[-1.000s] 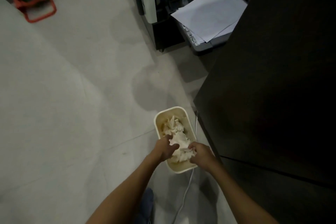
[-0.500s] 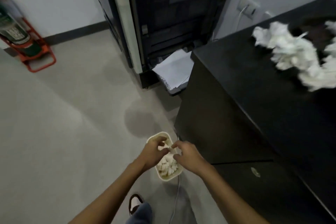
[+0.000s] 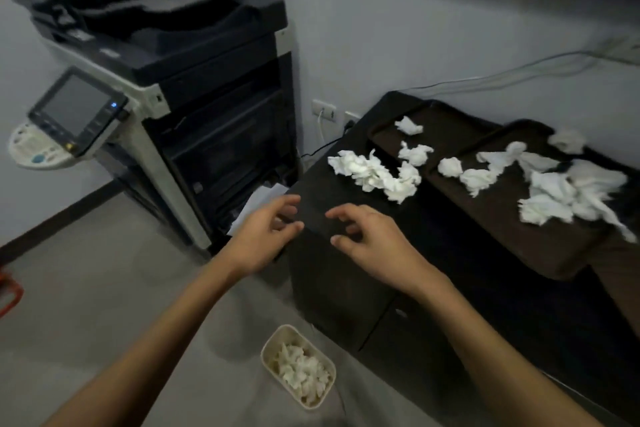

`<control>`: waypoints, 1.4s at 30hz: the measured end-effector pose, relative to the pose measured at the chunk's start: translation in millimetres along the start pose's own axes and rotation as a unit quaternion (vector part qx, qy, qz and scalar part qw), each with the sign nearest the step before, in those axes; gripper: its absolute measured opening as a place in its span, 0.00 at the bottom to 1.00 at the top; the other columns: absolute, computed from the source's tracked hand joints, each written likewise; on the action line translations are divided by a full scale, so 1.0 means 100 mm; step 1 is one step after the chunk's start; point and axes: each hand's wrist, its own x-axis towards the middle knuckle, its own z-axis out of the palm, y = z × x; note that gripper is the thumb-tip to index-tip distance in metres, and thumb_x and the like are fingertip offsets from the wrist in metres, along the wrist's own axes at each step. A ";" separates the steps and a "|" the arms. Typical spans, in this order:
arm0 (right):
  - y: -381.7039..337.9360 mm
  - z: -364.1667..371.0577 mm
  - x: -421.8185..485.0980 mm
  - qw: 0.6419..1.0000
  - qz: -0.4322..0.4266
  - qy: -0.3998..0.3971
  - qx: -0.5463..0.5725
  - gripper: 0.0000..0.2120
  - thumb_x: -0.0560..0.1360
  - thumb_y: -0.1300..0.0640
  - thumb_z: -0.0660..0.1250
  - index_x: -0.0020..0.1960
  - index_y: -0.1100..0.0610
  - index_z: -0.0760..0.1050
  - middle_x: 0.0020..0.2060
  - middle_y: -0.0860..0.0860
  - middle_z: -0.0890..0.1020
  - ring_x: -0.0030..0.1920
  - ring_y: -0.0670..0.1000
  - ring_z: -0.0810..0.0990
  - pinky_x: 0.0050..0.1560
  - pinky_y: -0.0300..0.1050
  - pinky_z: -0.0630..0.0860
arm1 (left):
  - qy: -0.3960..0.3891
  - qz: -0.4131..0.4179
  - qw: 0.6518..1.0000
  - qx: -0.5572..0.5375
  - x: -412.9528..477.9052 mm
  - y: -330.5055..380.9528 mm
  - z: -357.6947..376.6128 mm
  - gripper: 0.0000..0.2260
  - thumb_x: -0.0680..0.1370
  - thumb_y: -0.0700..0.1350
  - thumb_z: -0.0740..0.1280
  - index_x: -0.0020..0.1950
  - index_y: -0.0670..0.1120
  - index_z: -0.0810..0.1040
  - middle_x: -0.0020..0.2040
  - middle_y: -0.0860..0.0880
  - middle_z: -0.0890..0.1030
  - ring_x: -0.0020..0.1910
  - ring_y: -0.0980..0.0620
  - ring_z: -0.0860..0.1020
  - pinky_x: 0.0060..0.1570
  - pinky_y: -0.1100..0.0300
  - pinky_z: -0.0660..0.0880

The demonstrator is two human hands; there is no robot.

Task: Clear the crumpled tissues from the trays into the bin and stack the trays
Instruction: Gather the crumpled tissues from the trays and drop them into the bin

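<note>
dark cabinet (image 3: 363, 270) ahead; my left hand (image 3: 263, 239) and right hand (image 3: 370, 243) reach empty, fingers loose, toward tissues (image 3: 374, 173); next, gather them.

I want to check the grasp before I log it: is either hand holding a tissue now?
No, the left hand and the right hand are both empty, short of the crumpled tissues on the black cabinet.

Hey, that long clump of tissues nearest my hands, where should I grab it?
Probably from above, scooping inward from both ends. The tissue clump lies loose and stretched out on the dark cabinet, so the left hand and right hand, both empty, can gather it toward its thick middle.
</note>
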 end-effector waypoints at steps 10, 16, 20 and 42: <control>0.47 -1.60 -0.68 0.980 0.061 0.148 -0.121 0.14 0.75 0.54 0.66 0.61 0.49 0.75 0.52 0.48 0.75 0.50 0.46 0.74 0.50 0.38 0.68 | -0.052 0.160 0.986 -0.005 0.65 1.71 0.83 0.20 0.76 0.46 0.69 0.67 0.53 0.73 0.57 0.53 0.78 0.46 0.55 0.80 0.52 0.60 0.76; 1.12 -2.44 -1.06 0.964 0.118 0.175 -0.160 0.14 0.74 0.55 0.67 0.59 0.50 0.77 0.55 0.52 0.78 0.52 0.50 0.77 0.51 0.42 0.70 | -0.088 0.198 0.976 -0.008 0.86 2.44 1.59 0.19 0.76 0.46 0.69 0.67 0.52 0.73 0.57 0.53 0.77 0.45 0.56 0.80 0.48 0.66 0.74; 1.58 -2.93 -1.20 0.961 0.138 0.188 -0.150 0.13 0.75 0.57 0.67 0.60 0.53 0.77 0.58 0.51 0.78 0.49 0.45 0.74 0.44 0.32 0.68 | -0.103 0.200 0.974 0.008 1.10 2.75 2.05 0.18 0.75 0.47 0.69 0.65 0.53 0.73 0.57 0.52 0.79 0.46 0.53 0.81 0.55 0.58 0.76; 3.44 -2.75 -0.71 0.942 0.225 0.037 -0.244 0.21 0.77 0.54 0.61 0.69 0.48 0.65 0.65 0.57 0.68 0.64 0.61 0.70 0.58 0.54 0.73 | -0.167 0.097 0.977 0.087 1.73 2.89 3.52 0.18 0.78 0.47 0.65 0.68 0.50 0.71 0.60 0.50 0.76 0.54 0.52 0.76 0.47 0.65 0.69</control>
